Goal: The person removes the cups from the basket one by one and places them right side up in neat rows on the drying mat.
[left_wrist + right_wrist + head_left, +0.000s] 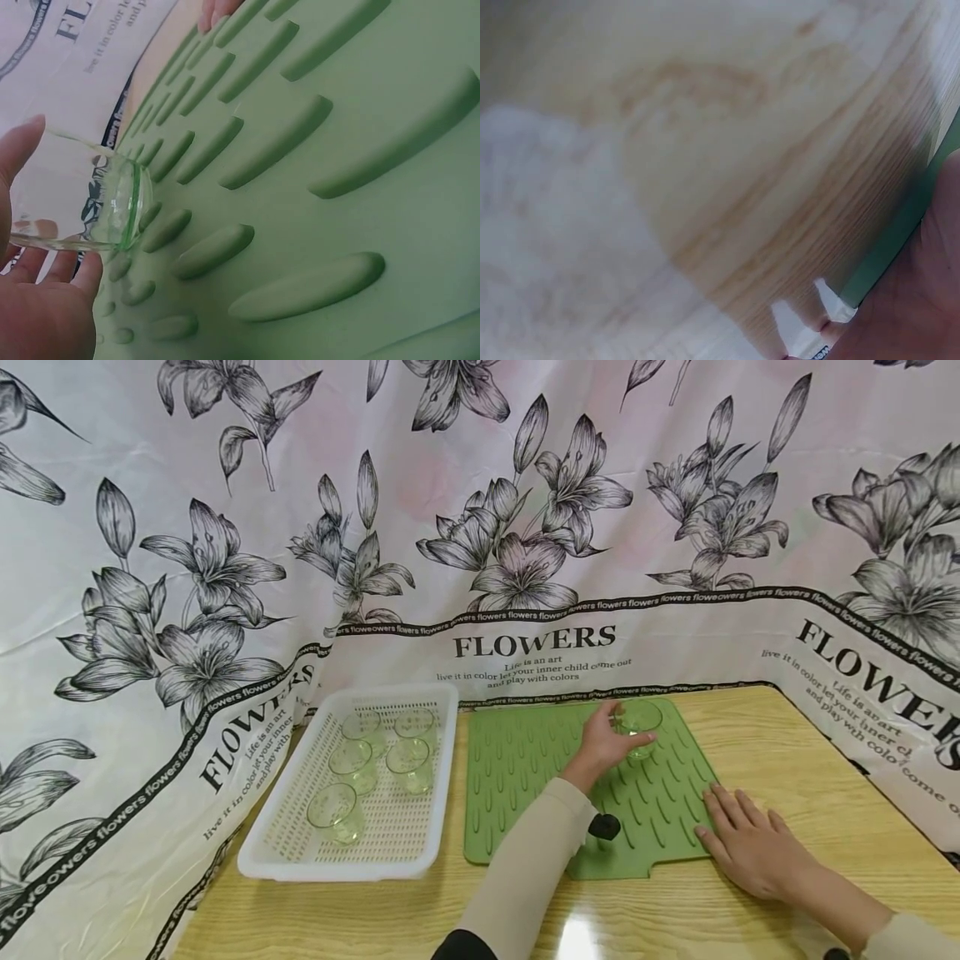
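Note:
My left hand (606,742) reaches over the far right part of a green ridged drying mat (517,760). Its thumb and fingers grip the sides of a clear, green-tinted drinking glass (641,720). In the left wrist view the glass (120,195) has its thick base right at the ridges. My right hand (753,843) lies with fingers extended on the wooden table, fingertips at the mat's right edge. Only part of the right hand (907,292) shows in its wrist view, beside the mat's green edge (889,255).
Left of the mat stands a white perforated plastic basket (442,752) holding several similar glasses (345,822). A flower-printed cloth (525,660) hangs behind and along both sides of the wooden table (360,918). The mat has a notch at its near right corner.

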A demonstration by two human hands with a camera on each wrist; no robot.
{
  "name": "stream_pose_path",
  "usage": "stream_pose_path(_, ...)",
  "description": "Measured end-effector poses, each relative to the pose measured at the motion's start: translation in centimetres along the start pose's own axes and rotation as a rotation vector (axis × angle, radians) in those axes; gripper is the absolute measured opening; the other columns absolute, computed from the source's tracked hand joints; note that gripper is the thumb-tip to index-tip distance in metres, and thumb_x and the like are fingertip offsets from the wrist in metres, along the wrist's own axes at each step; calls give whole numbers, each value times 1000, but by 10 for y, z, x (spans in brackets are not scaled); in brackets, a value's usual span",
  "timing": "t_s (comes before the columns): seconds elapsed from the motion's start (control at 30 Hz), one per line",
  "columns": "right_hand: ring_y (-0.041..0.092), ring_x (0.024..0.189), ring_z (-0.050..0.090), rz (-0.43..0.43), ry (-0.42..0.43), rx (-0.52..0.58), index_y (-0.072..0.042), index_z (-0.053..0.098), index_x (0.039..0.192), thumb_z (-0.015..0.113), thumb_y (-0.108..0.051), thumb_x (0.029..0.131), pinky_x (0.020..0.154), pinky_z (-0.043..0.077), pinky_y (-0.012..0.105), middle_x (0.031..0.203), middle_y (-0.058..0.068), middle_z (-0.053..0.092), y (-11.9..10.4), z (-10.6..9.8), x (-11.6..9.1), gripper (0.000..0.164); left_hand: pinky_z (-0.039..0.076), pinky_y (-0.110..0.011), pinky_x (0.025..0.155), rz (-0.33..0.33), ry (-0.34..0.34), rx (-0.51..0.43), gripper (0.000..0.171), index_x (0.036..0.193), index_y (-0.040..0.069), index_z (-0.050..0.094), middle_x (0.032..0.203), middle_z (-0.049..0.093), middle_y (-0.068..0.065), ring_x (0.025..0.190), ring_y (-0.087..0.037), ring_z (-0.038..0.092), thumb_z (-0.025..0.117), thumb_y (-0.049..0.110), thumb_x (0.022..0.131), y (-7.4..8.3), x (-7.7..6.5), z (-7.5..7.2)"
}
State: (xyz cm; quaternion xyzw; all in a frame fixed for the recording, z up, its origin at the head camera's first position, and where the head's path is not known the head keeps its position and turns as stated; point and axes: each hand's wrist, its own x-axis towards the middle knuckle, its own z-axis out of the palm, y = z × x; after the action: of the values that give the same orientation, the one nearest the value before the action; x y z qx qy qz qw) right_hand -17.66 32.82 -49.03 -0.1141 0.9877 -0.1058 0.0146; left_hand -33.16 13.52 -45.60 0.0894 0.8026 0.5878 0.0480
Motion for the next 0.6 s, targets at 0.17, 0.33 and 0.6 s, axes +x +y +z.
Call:
stream_pose_path(0.17, 60, 142, 23, 2, -7, 0, 11, 31, 154, 36, -46, 111, 106, 19, 83, 159, 34, 27, 1, 1, 1, 72, 52, -35, 102, -1, -11, 10, 81, 150, 23, 48, 143, 56, 6, 130, -17, 53, 90, 28, 80, 0, -1, -2)
stream_pose_path(0.33, 60, 142, 23, 2, -8, 0, 11, 31, 154, 36, -46, 111, 106, 18, 83, 159, 34, 27, 2, 2, 1, 72, 51, -39, 104, 3, -18, 15, 94, 155, 25, 40, 151, 50, 0, 134, -22, 52, 92, 29, 77, 3, -3, -6)
stream_pose_path(0.6, 60, 142, 23, -1, -1, -4, 11, 31, 154, 37, -46, 111, 106, 18, 83, 159, 34, 27, 2, 3, 1, 72, 51, -41, 104, 20, -9, 18, 88, 153, 19, 42, 149, 50, 0, 136, -26, 50, 91, 25, 80, 10, -4, -26)
